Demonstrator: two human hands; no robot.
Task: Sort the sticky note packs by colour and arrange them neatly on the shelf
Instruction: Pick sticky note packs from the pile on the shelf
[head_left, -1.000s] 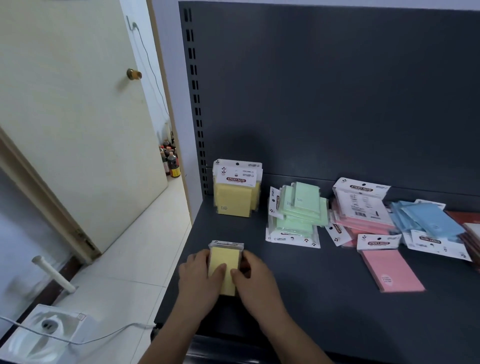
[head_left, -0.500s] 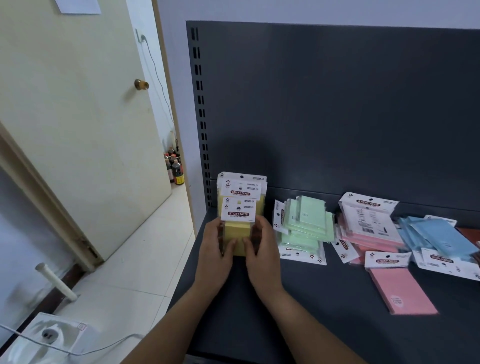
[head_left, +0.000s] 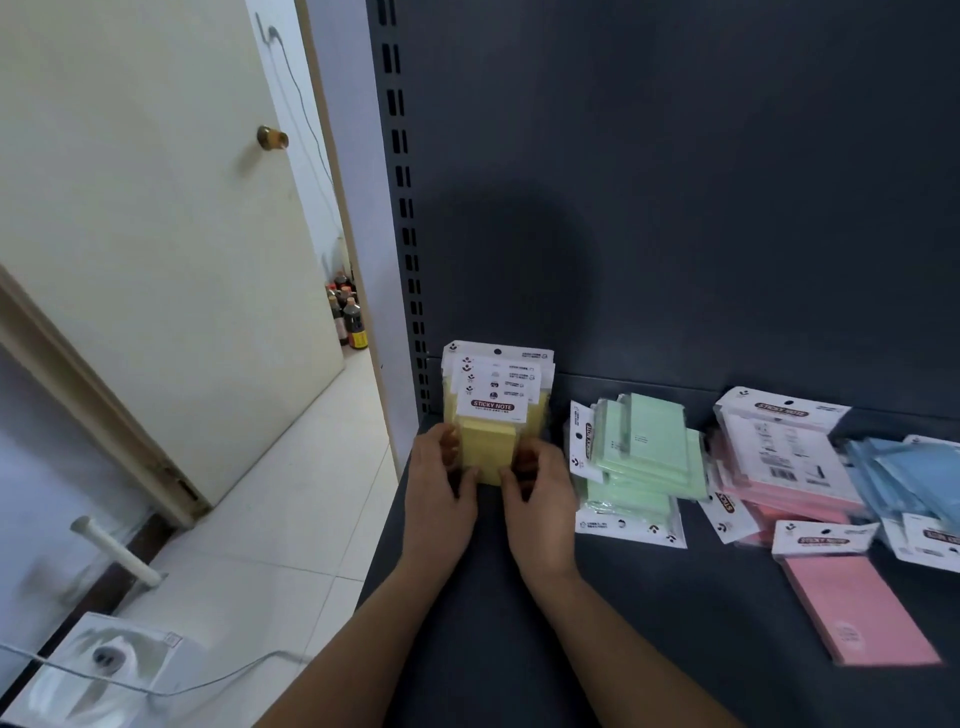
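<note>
"STICKY NOTE" hdr on yellow pack (head_left: 491, 434), also pink pack (head_left: 782, 413)

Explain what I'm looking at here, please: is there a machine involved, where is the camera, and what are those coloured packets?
No machine here: these are a person's two bare hands, filmed by one camera worn on their head, looking forward and down. The left hand and right hand grip the front yellow pack by its sides, holding it upright against the other yellow packs in the back left corner of the dark shelf. These are sticky notes. To the right lie a loose green pile, a pink pile, one single pink pack nearer the front, and blue packs at the picture's edge. Left of the shelf is a door.
</note>
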